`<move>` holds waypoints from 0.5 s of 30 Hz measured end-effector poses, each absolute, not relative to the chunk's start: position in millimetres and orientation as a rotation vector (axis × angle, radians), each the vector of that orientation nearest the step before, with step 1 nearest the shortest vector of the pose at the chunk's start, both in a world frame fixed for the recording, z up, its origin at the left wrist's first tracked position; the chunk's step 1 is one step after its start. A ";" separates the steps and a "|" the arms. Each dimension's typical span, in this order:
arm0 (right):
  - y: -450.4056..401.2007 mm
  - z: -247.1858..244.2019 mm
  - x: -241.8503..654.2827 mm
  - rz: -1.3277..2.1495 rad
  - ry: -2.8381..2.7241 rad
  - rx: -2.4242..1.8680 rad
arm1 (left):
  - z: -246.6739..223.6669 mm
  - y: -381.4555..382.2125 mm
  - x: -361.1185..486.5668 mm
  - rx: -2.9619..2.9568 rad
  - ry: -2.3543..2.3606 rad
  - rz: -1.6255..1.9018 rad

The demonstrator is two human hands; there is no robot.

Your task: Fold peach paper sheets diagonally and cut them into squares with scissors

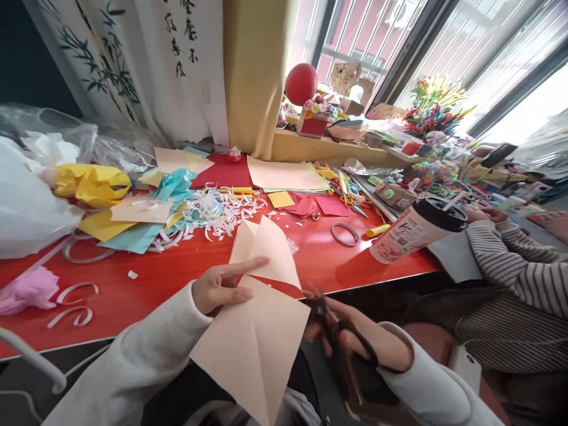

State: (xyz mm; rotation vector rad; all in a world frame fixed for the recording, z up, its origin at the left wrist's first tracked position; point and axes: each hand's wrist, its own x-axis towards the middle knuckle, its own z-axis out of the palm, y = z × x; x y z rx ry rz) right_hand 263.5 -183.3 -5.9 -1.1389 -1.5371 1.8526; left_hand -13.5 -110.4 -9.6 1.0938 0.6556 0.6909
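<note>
**Left hand pinches folded peach paper, right hand grips scissors at bench edge**

Landmark: the peach paper [257, 331], a folded sheet held over the near edge of the red bench [177, 278]. Its long axis runs from a pointed tip up over the bench down to a corner near the person's lap — tilted a little, top leaning right. A second pointed flap sits just behind the upper part.

Left hand [219, 288] is on the paper's left edge, fingers [248, 265] clenched on the sheet, index stretched along the fold. Right hand [355, 340] is just right of the paper, fingers closed through the handles of dark scissors [328, 322]; blades blurred, touching or almost touching the paper's right edge — cannot tell which.

Beyond the paper's tip: white paper scraps [222, 213] strewn on the bench, more coloured sheets behind them. Left of the paper, well apart: yellow crumpled paper [91, 183], clear plastic bag [26, 201], pink tissue [29, 290]. Right of the tip: a tape ring [345, 234], then a lidded takeaway cup [415, 228] tilted in view with a straw. Further right, another person's striped sleeve [515, 260] rests at the bench corner, their hand near craft clutter. Nothing lies between the paper and the scissors.
</note>
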 end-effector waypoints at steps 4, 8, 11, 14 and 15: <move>-165.9 -7.9 246.4 1.571 -1.172 -1.102 | -10.9 -116.0 -4.7 1.007 0.591 0.614; -141.9 -10.6 218.5 1.446 -0.983 -1.085 | -13.8 -117.3 5.2 1.009 0.565 0.569; -130.8 -14.8 216.7 1.267 -0.973 -1.135 | -17.1 -114.1 1.4 1.101 0.628 0.617; -124.7 -21.1 228.5 1.163 -0.993 -1.167 | -17.9 -112.0 -11.3 1.170 0.699 0.632; -123.1 -23.4 232.7 1.136 -0.994 -1.165 | -16.8 -111.7 -15.6 1.172 0.722 0.634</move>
